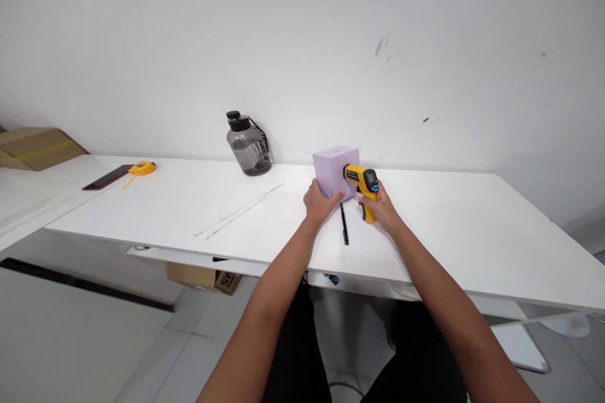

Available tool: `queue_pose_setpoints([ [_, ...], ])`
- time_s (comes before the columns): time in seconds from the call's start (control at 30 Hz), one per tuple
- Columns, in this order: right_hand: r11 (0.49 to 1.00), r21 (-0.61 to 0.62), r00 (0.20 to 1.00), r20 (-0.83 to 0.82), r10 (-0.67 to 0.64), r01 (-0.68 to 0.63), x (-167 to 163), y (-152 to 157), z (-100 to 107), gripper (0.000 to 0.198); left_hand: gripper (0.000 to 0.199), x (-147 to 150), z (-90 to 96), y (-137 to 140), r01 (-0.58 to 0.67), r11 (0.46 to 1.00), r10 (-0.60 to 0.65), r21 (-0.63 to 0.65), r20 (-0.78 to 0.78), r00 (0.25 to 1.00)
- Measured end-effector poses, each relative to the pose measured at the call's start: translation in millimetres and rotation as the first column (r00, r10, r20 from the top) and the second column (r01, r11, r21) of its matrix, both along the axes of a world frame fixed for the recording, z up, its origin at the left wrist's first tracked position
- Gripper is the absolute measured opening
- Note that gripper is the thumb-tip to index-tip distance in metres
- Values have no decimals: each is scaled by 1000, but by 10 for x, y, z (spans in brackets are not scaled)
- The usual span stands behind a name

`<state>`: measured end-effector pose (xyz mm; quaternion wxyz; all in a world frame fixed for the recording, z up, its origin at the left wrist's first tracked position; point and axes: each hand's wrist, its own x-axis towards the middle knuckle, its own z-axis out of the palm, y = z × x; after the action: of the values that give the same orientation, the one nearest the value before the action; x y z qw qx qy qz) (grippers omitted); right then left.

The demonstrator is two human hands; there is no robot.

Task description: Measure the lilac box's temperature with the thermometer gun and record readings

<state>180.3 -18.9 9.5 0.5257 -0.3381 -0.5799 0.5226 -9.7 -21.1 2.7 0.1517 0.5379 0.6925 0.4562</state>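
Observation:
A pale purple box point(329, 170) stands on the white table close to the wall. My left hand point(320, 203) grips its lower left part, thumb across the front and fingers round the side. In my right hand point(384, 206) is a yellow and black infrared thermometer point(363, 177), held by its handle with its small screen facing me. The thermometer's nose is right at the box's right side; whether it touches I cannot tell. A black pen point(345, 225) lies on the table just below the box, between my two hands.
A grey see-through water bottle point(249, 150) with a black lid stands left of the box. Farther left lie a yellow tape measure point(142, 168) and a dark flat object point(108, 177). A cardboard box point(40, 148) sits at the far left, and another carton point(203, 277) is under the table point(439, 227).

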Motion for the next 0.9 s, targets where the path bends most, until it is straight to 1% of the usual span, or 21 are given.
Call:
queue_pose_setpoints([
  [0.1, 1000, -6, 1000, -3, 4, -4, 6, -1, -6, 51, 62, -12, -26, 16, 27, 1000, -26, 9, -35, 999],
  [0.33, 1000, -21, 1000, -7, 7, -7, 1, -14, -4, 55, 61, -25, -62, 44, 22, 1000, -21, 14, -48, 999],
  [0.67, 1000, -9, 999, 35, 5, -5, 24, -17, 3, 56, 64, -28, -55, 37, 26, 1000, -26, -4, -38, 999],
  [0.9, 1000, -7, 1000, 19, 17, -17, 20, -22, 1, 54, 63, -22, -27, 18, 34, 999, -34, -10, -26, 999],
])
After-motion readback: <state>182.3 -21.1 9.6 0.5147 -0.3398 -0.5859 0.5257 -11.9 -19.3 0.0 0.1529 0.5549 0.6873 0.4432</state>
